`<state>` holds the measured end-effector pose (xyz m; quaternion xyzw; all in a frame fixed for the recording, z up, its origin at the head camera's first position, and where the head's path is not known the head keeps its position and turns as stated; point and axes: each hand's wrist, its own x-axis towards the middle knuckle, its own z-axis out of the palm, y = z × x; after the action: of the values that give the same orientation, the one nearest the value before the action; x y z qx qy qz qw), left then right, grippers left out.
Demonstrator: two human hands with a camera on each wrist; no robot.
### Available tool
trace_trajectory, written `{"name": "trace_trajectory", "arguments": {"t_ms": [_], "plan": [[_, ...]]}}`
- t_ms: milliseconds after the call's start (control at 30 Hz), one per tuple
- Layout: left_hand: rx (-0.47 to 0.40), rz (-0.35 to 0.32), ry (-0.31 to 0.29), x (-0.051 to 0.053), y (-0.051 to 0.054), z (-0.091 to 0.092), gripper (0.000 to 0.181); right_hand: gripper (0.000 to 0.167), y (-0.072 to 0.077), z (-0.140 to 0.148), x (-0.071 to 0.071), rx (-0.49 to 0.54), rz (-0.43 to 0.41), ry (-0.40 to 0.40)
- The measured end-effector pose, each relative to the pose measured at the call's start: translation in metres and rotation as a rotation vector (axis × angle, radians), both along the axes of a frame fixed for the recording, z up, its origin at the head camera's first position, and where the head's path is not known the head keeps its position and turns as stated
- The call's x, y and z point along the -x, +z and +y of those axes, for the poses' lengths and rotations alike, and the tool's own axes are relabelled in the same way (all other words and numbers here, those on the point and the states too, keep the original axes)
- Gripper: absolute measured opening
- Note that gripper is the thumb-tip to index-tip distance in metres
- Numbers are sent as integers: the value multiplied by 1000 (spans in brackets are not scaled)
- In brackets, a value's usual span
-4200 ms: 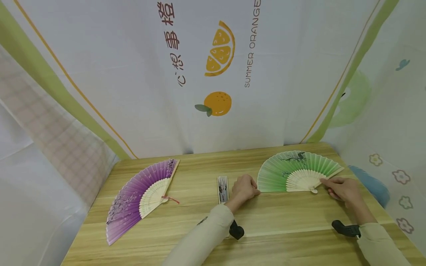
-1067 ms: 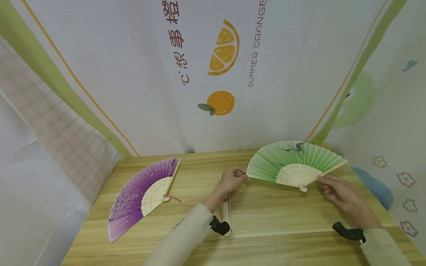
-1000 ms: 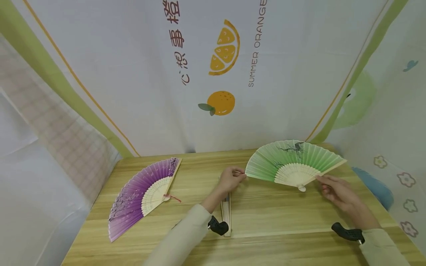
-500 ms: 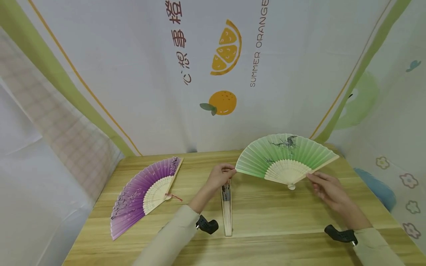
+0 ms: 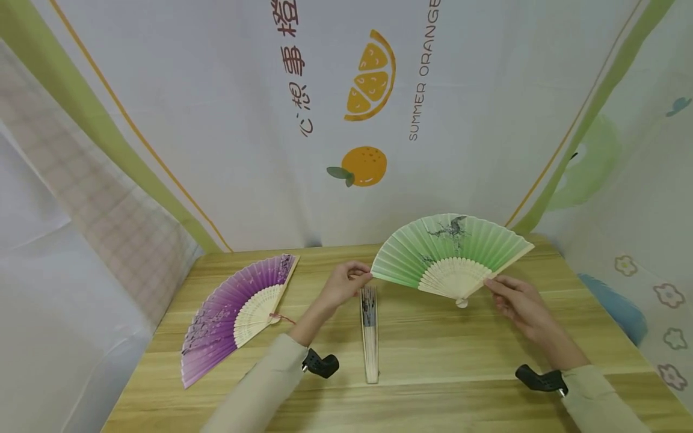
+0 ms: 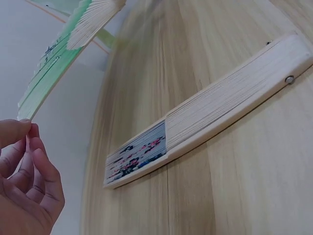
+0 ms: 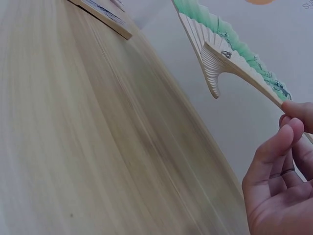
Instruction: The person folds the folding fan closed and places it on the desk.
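Plainly, the green fan [image 5: 453,255] is up off the wooden table [image 5: 449,403], spread wide and held at 2 places: the left hand [image 5: 342,284] pinches its left corner, thumb against fingers, and the right hand [image 5: 518,302] pinches its right edge stick. I see 1 folded fan [image 5: 370,343] near the left hand; farther left, 1 open purple fan [image 5: 233,316].

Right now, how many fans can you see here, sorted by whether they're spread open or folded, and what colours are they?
Spread open: 2, a purple fan on the table and a green fan held by the left hand and right hand
Folded: 1, a pale-ribbed fan with dark-patterned greyish cloth
Total: 3
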<state>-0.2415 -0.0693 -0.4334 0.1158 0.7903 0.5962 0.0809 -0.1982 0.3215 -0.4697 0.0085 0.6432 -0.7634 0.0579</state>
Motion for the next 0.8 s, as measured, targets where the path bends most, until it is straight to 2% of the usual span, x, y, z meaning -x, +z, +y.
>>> {"name": "trace_trajectory", "arguments": {"t_ms": [167,367,567,800], "plan": [[-7,11,4,1,4,-7,18,14,0,-9,1,-24,9,-4],[-32,-10,20,3,0,-18,22,11,1,-19,1,-23,29,-12],[-32,-40,60,0,0,-28,18,11,4,-30,1,-31,53,-7],[-43,-43,71,-4,0,-38,18,16,1,-40,3,-8,58,-25]]}}
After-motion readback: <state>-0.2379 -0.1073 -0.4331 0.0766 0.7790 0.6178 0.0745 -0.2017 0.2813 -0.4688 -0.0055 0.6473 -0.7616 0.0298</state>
